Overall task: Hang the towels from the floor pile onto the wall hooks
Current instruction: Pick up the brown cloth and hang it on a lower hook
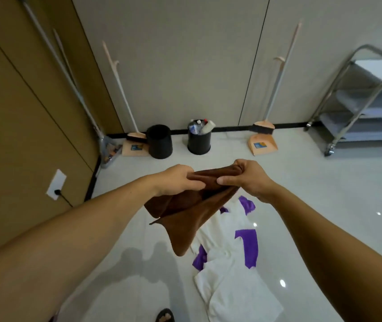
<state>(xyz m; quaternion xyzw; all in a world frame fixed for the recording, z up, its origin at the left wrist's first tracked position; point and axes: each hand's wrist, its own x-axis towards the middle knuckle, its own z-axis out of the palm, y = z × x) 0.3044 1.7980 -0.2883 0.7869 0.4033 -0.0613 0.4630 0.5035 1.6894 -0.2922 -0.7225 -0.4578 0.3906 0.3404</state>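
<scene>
A brown towel point(186, 214) hangs in the air in front of me, held up by its top edge. My left hand point(178, 180) pinches the edge at the left, and my right hand point(248, 178) grips the bunched edge at the right. The two hands are close together. Below the towel, on the pale glossy floor, lies a pile of white towels point(234, 291) with purple towels point(247, 246) mixed in. No wall hooks are in view.
Two black bins point(159, 145) point(199, 141) stand by the far wall, the right one full of bottles. Broom and dustpan sets point(263, 140) lean on that wall. A metal trolley point(362, 112) stands at the right. A brown panelled wall point(22, 135) runs along the left.
</scene>
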